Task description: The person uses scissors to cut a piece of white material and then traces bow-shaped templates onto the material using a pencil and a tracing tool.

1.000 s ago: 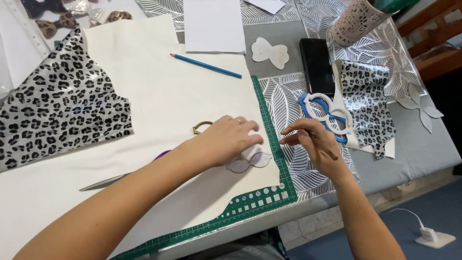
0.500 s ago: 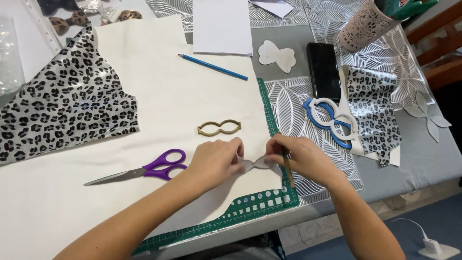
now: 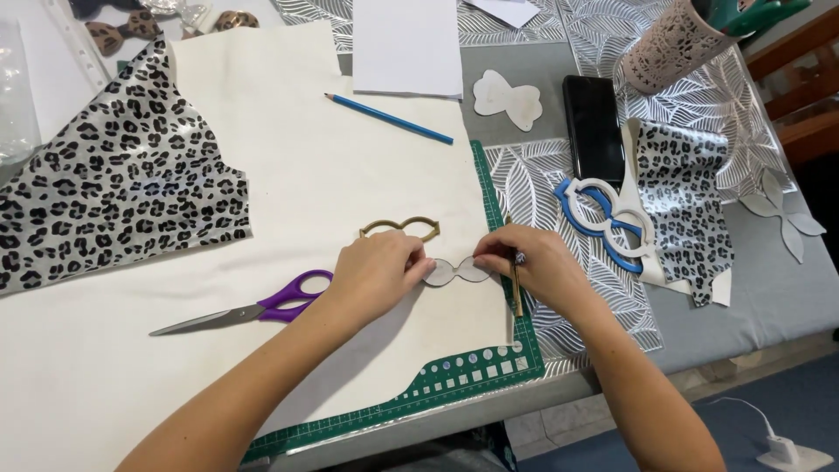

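— What do you see from your end?

— I see my left hand (image 3: 376,271) pressing a small clear template (image 3: 456,272) flat on the cream fabric (image 3: 288,175), near the green mat's (image 3: 489,371) edge. My right hand (image 3: 533,267) pinches its other end, a pencil (image 3: 516,284) tucked in the fingers.

— Risk?

— I judge the template may slide if either hand eases; the outline would go crooked. The scissors (image 3: 253,310) lie close to my forearm too.
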